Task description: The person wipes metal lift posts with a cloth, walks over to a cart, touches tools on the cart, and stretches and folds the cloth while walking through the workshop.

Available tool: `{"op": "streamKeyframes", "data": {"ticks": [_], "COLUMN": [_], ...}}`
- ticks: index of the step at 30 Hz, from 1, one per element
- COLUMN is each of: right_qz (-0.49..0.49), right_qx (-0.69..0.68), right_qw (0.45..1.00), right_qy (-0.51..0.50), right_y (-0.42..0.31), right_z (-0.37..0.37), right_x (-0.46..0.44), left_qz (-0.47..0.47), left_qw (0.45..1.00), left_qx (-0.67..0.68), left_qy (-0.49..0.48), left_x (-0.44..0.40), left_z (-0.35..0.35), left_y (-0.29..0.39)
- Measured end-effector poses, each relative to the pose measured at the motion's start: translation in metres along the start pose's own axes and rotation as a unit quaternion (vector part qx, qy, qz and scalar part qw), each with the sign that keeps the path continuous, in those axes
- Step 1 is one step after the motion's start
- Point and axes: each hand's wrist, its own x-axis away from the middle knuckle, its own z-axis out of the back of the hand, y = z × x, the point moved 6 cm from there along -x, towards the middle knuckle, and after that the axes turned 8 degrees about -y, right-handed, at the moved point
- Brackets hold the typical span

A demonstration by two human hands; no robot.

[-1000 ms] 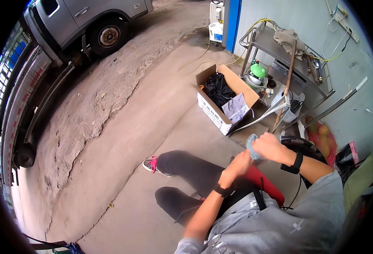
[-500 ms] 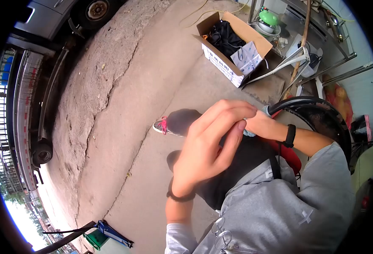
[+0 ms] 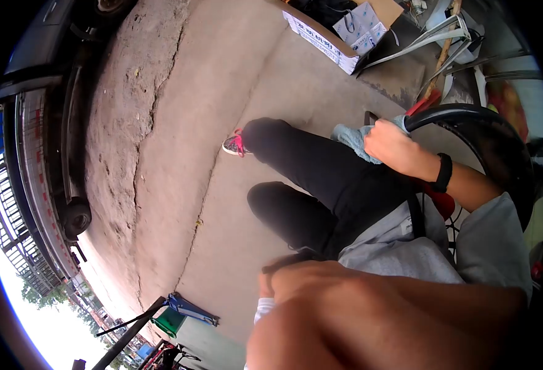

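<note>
My right hand (image 3: 391, 146), with a black band on its wrist, is closed on a light blue cloth (image 3: 353, 139) above my thigh. Part of the cloth lies against the end of a curved black rim (image 3: 453, 113), just beside that hand. Very close to the camera, my left hand (image 3: 370, 308) fills the lower part of the head view. It is blurred, its fingers cannot be made out clearly, and anything in it is hidden. A dark band (image 3: 293, 260) is round the left wrist.
An open cardboard box (image 3: 321, 40) stands on the floor at the top, beside a metal frame (image 3: 432, 43) and a wooden stick. A truck (image 3: 34, 142) is at the left. At the lower left are a blue tool (image 3: 191, 309) and a green container (image 3: 169, 322).
My left hand has left the cloth and come up close to the camera. My right hand still holds the cloth, now beside the black rim. The view has tilted downward.
</note>
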Motion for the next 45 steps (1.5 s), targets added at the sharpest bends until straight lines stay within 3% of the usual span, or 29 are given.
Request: {"op": "streamKeyframes", "data": {"ticks": [4, 11, 17, 19, 21, 22, 23, 24, 26, 31, 34, 35, 36, 38, 39, 42, 45], "right_qz": [0.016, 0.012, 0.027, 0.015, -0.014, -0.030, -0.044, -0.048, -0.083, -0.176, -0.228, -0.241, -0.256, -0.297, -0.315, -0.368, -0.423], "right_qx": [-0.073, -0.033, -0.132, -0.132, -0.121, -0.125, -0.034, -0.057, -0.047, -0.072, -0.077, -0.090, -0.103, -0.158, -0.166, -0.246, -0.312], "right_qw": [0.995, 0.999, 0.981, 0.979, 0.979, 0.982, 0.993, 0.987, 0.979, 0.954, 0.943, 0.936, 0.928, 0.910, 0.893, 0.868, 0.834], "right_qy": [0.071, 0.016, 0.136, 0.156, 0.161, 0.141, 0.107, 0.143, 0.179, 0.231, 0.231, 0.242, 0.252, 0.242, 0.274, 0.226, 0.166], "right_y": [0.003, -0.001, 0.004, -0.001, 0.003, 0.004, 0.002, 0.005, 0.017, 0.056, 0.074, 0.079, 0.083, 0.091, 0.091, 0.089, 0.081], "right_z": [0.005, -0.001, 0.003, 0.000, 0.008, 0.015, 0.025, 0.038, 0.051, 0.079, 0.085, 0.084, 0.082, 0.073, 0.072, 0.040, 0.012], "right_x": [0.005, 0.000, 0.007, 0.006, 0.017, 0.023, 0.031, 0.045, 0.061, 0.118, 0.166, 0.183, 0.200, 0.235, 0.257, 0.321, 0.362], "left_qz": [0.006, 0.017, 0.035, 0.111, 0.297, 0.377, 0.454, 0.509, 0.523, 0.439, 0.379, 0.439, 0.407, 0.384, 0.326, 0.209, 0.172], "left_qw": [1.000, 0.999, 0.999, 0.990, 0.930, 0.877, 0.817, 0.738, 0.660, 0.674, 0.729, 0.724, 0.744, 0.740, 0.755, 0.801, 0.756], "left_qx": [0.012, 0.026, -0.009, -0.084, -0.216, -0.297, -0.356, -0.440, -0.520, -0.553, -0.534, -0.504, -0.507, -0.517, -0.521, -0.488, -0.540], "left_qy": [0.006, 0.007, 0.012, 0.027, 0.007, -0.016, -0.010, -0.050, -0.146, -0.215, -0.199, -0.170, -0.153, -0.195, -0.229, -0.276, -0.328], "left_x": [-0.003, -0.008, -0.012, -0.001, 0.029, 0.053, 0.075, 0.091, 0.131, 0.149, 0.116, 0.097, 0.077, 0.036, 0.015, -0.035, -0.045], "left_z": [0.002, 0.009, 0.020, 0.037, 0.066, 0.080, 0.090, 0.094, 0.100, 0.095, 0.077, 0.074, 0.071, 0.053, 0.039, -0.012, -0.046], "left_y": [-0.008, -0.017, -0.026, -0.042, -0.067, -0.085, -0.099, -0.104, -0.121, -0.170, -0.193, -0.203, -0.208, -0.221, -0.226, -0.243, -0.268]}}
